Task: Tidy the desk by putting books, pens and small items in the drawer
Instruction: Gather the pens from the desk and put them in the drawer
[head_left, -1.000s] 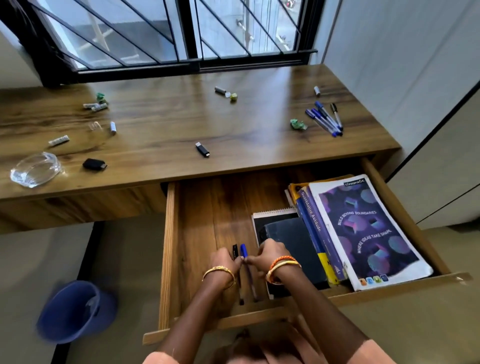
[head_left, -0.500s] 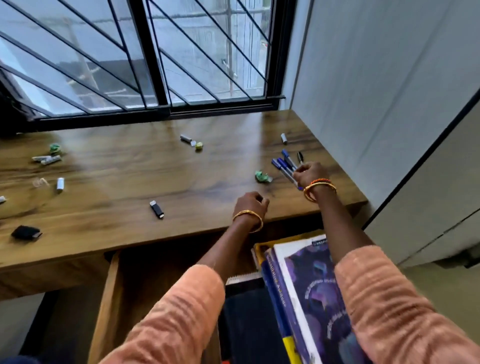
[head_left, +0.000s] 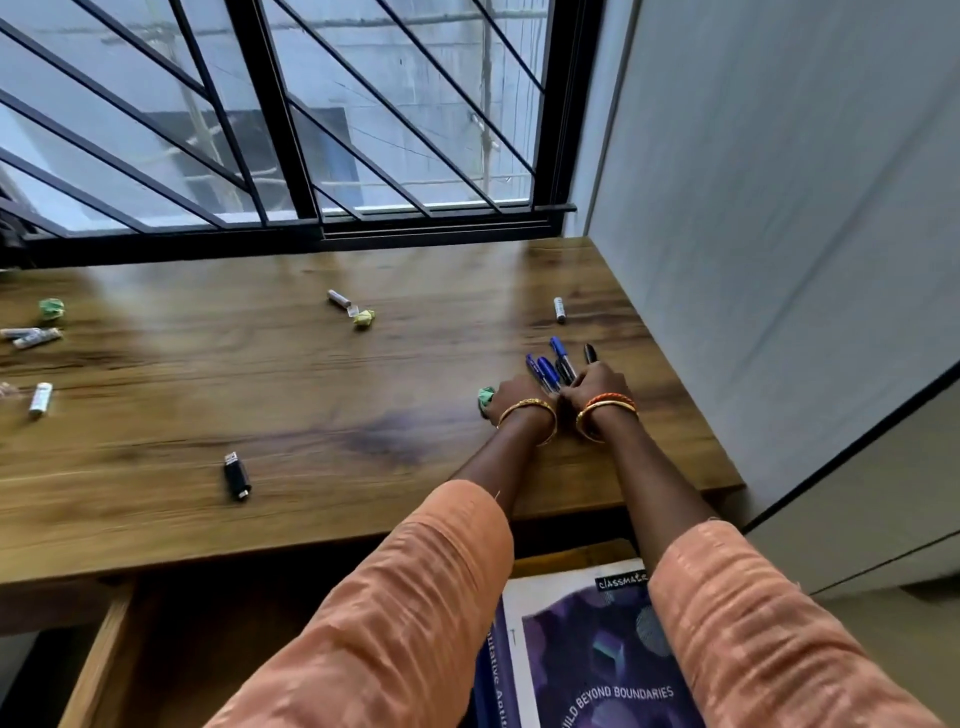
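Several blue and black pens (head_left: 557, 365) lie in a bunch near the right end of the wooden desk (head_left: 291, 415). My right hand (head_left: 594, 387) is closed over their near ends. My left hand (head_left: 516, 396) rests beside it, touching the pens' left side, with a green crumpled scrap (head_left: 485, 397) at its left edge. Below the desk edge the open drawer (head_left: 98, 670) holds a purple-covered book (head_left: 597, 654); my sleeves hide much of it.
A black USB stick (head_left: 237, 475) lies mid-desk. Small white tubes (head_left: 40, 399), (head_left: 559, 309), (head_left: 338, 299), a yellow scrap (head_left: 364, 317) and a green scrap (head_left: 51, 308) are scattered about. A barred window runs along the back; a white wall stands on the right.
Both hands left the drawer and came up to the desk. The left hand has moved right to join the right hand at the pens. The view has tilted up.
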